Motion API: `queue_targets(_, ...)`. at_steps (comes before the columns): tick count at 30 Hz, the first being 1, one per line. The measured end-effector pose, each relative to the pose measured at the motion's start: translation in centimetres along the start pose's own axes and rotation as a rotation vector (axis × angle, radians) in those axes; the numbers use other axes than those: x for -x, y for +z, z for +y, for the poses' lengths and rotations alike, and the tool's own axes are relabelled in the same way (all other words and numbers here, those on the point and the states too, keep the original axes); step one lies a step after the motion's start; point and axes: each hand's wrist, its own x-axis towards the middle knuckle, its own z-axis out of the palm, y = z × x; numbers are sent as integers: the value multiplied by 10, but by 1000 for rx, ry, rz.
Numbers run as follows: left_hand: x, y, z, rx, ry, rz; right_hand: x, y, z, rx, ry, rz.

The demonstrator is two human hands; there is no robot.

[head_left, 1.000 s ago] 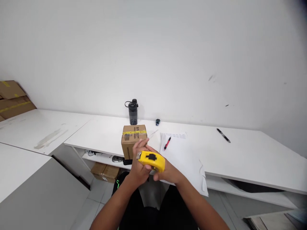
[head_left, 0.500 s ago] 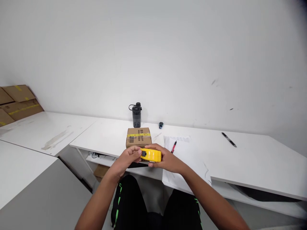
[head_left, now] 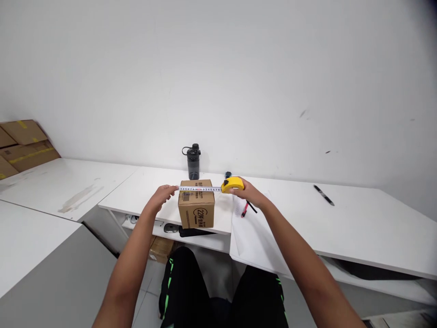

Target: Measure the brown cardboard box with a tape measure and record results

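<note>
A yellow tape measure (head_left: 232,184) is in my right hand (head_left: 248,191), whose fingers wrap round its case, with a black strap dangling below. Its white blade runs left across the top of a cardboard box (head_left: 196,214), and my left hand (head_left: 163,197) pinches the blade's end just past the box's left edge. The box stands at the front of the white desk, printed with dark characters on the face toward me. Under my right hand, a red pen (head_left: 245,209) lies on sheets of white paper (head_left: 254,241).
Behind the box stands a dark water bottle (head_left: 193,161). A small watch-like item (head_left: 228,174) sits near the wall. Farther right lies a black marker (head_left: 323,195). Cardboard boxes (head_left: 29,146) are stacked at far left. Under the desktop, a shelf (head_left: 201,240) holds dark items.
My hands have moved apart and up over the box. The tape blade has been pulled out between them and now spans the box top.
</note>
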Motion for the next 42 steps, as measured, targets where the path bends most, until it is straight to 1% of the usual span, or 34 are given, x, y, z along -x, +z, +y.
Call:
queue_targets(3, -6, 10, -4, -81, -3, -69, -12, 14, 3, 32, -4, 11)
queue_targets(6, -5, 19, -7, -89, -7, -111, -20, 28, 5, 51, -14, 22)
queue_targets(10, -4, 21, -14, -51, 16, -154, -21, 34, 6, 77, -44, 46)
queue_targets(13, -7, 15, -17, -29, 83, -210, -20, 31, 4, 119, -48, 66)
queue_targets(15, -11, 7, -15, -22, 96, -241, -17, 25, 1, 152, -39, 80)
queue_targets(18, -20, -8, 0, 8, 111, -228, 0, 20, -7, 150, -59, 109)
queue_targets(20, -28, -15, 18, 30, 153, -208, 22, 26, -16, 163, -76, 131)
queue_targets(21, -33, -16, 27, 25, 176, -207, 35, 34, -21, 193, -70, 140)
queue_targets(23, -46, -11, 46, -35, 206, -230, 63, 60, -31, 284, -25, 149)
queue_targets(26, -69, 11, 63, -245, 233, -286, 97, 113, -45, 464, 84, 160)
queue_targets(28, -82, 30, 65, -398, 257, -274, 107, 144, -52, 552, 122, 219)
queue_targets(30, -92, 46, 61, -492, 281, -240, 108, 161, -56, 606, 165, 251)
queue_targets(31, -94, 52, 59, -514, 288, -228, 105, 165, -58, 621, 189, 255)
queue_targets(33, -95, 59, 52, -540, 297, -224, 95, 164, -62, 648, 230, 238)
queue_targets(37, -86, 61, 44, -547, 299, -233, 70, 156, -68, 739, 242, 198)
queue_targets(40, -77, 59, 40, -523, 298, -229, 54, 156, -69, 764, 232, 207)
queue_targets(42, -73, 59, 40, -514, 302, -213, 50, 159, -66, 751, 232, 226)
